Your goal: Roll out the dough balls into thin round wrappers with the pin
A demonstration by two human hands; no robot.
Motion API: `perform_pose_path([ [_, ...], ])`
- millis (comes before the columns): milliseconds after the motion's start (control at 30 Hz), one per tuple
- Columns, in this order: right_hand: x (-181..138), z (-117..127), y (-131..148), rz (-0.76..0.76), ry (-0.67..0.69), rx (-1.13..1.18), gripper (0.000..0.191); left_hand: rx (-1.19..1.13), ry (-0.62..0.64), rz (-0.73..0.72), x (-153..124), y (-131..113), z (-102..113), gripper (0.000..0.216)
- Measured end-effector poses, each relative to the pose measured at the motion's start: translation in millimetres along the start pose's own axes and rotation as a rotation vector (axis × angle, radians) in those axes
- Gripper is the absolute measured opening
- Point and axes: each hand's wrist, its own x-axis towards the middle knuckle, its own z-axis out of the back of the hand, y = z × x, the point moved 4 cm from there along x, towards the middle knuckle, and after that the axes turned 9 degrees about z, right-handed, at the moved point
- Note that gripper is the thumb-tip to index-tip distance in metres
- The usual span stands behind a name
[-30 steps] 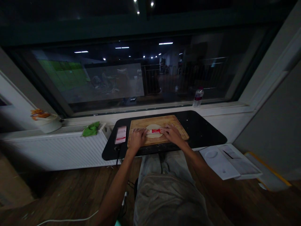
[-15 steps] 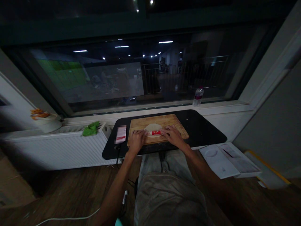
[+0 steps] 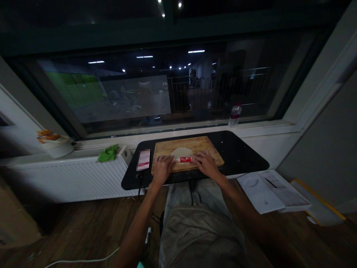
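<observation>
A water bottle (image 3: 235, 115) stands on the sill — green cloth (image 3: 108, 153) on the radiator (image 3: 64, 175), papers (image 3: 272, 191) on the floor.

A dark wide window (image 3: 167, 85) reflects ceiling lights above a white radiator (image 3: 69, 175), black table (image 3: 242, 154) and wooden floor (image 3: 69, 230).

The person is wearing light grey-beige trousers (image 3: 200, 230), creasing loosely over the lap. Both forearms are showing bare, with no sleeves reaching them. The left hand (image 3: 161, 169) and right hand (image 3: 205, 164) are going ungloved.
</observation>
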Motion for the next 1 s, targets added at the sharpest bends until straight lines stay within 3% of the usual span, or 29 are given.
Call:
perform_pose_path([
  [1000, -10.5, 6.7, 13.6, -0.024, 0.020, 0.023, 0.041, -0.044, 0.040, 0.028, -7.7, -1.8, 6.7, 0.027],
])
